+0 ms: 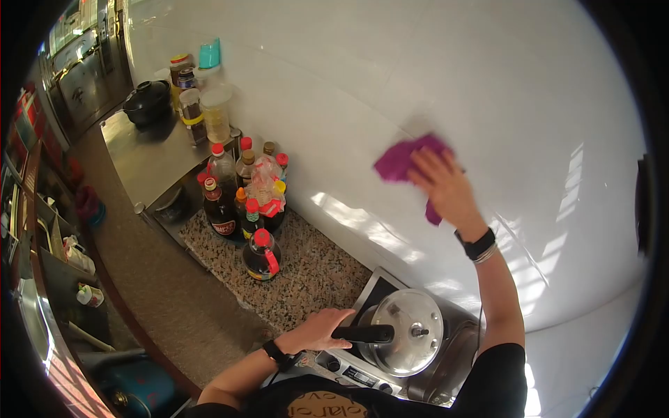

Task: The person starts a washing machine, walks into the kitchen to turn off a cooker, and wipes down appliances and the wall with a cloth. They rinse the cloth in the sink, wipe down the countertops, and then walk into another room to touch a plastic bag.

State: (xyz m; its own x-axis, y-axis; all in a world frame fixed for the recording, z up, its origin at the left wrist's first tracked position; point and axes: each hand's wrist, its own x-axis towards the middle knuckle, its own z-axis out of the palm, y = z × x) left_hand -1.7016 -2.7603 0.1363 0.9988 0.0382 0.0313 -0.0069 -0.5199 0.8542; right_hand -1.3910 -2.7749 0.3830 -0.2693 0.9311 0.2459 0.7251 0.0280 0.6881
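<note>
A purple cloth (398, 160) lies pressed against the white tiled wall (334, 90) under my right hand (442, 187), whose fingers are spread over it. Part of the cloth hangs below the palm. Down by the stove, my left hand (322, 330) is at the black handle (373, 334) of a silver pressure cooker (405, 348), with the thumb and fingers apart around the handle's end. The cooker's lid is on. It sits on the stove (362, 377), close to the wall.
Sauce bottles (219, 209) with mostly red caps crowd the granite counter (306, 279) left of the stove. Farther back, jars (216, 115) and a black pot (148, 103) stand on a metal surface (143, 164). Open shelves (63, 279) line the far left.
</note>
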